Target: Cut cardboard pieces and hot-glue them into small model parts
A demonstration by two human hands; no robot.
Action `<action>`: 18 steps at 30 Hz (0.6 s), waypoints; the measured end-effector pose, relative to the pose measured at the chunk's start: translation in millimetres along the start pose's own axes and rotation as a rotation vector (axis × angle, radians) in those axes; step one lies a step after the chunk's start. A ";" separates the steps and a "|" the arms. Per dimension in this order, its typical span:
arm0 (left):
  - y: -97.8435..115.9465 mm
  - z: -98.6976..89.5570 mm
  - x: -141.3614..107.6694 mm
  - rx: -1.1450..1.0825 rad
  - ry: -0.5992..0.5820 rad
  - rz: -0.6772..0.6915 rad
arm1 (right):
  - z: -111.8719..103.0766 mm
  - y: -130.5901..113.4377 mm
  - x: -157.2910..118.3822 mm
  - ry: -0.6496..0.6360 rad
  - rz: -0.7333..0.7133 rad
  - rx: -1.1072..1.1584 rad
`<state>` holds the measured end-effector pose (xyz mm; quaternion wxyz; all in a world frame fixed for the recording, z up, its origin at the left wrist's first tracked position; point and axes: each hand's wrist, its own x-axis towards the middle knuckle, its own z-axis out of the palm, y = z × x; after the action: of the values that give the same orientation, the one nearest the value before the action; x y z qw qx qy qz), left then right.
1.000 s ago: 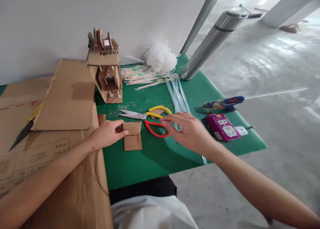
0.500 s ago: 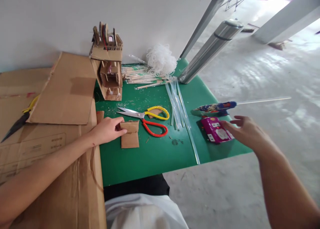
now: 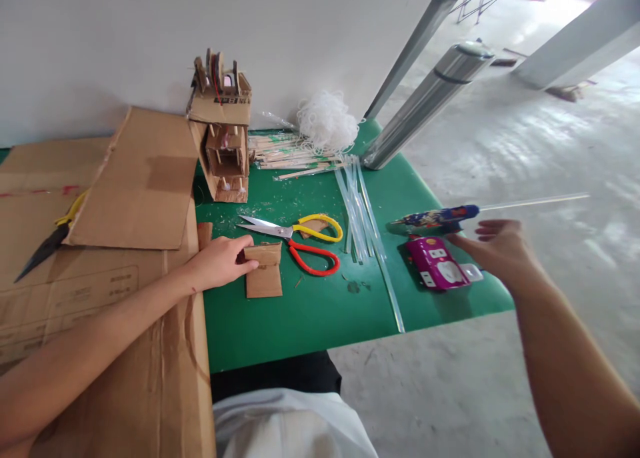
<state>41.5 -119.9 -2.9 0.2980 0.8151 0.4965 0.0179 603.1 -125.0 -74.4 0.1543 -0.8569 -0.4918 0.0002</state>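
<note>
Right hand (image 3: 510,253) nearer glue gun (image 3: 436,218), fingers apart. Gun on table (image 3: 320,325), beyond socket (image 3: 437,263), left of fingers, long axis crosswise, nozzle leftward. Left hand (image 3: 217,263) pinches cardboard piece (image 3: 264,281).

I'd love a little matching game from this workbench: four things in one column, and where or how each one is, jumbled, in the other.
1. glue gun
2. scissors with red and yellow handles
3. small cardboard piece
4. tangled white loops

A. held at its edge by the left hand
B. heaped at the far side of the green table
C. a clear stick juts from its rear
D. lying with blades apart

Pairs: 1-C, 2-D, 3-A, 4-B
</note>
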 end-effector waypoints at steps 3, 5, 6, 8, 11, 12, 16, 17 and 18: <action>0.2 -0.2 0.6 0.005 0.002 -0.010 | -1.0 -7.7 4.4 -0.070 -0.028 0.021; 0.0 -0.2 1.0 0.013 -0.001 -0.012 | -0.4 -14.4 9.2 -0.189 -0.059 0.081; -0.2 -0.1 1.2 0.016 -0.003 -0.011 | 0.3 -17.6 11.4 -0.240 -0.060 0.126; -0.5 0.0 1.3 0.021 -0.006 -0.007 | 0.6 -23.8 13.8 -0.283 -0.055 0.216; -0.3 -0.1 1.1 0.024 -0.004 -0.002 | -6.1 -32.5 11.5 -0.260 -0.041 0.271; 0.0 -0.2 0.9 0.024 -0.002 -0.001 | -10.8 -35.4 9.4 -0.255 -0.029 0.272; 0.9 -0.8 0.1 0.024 -0.001 0.005 | -36.9 -50.8 -2.6 -0.212 0.043 0.301; 0.8 -0.7 0.1 0.025 0.001 0.006 | -43.9 -56.2 -6.2 -0.160 0.067 0.335; 0.6 -0.5 0.2 0.027 0.002 0.007 | -51.0 -62.3 -10.0 -0.099 0.088 0.380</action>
<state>41.9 -119.6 -2.3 0.2862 0.8208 0.4942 0.0130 553.2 -117.7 -10.9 0.2885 -0.8320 -0.4521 0.1421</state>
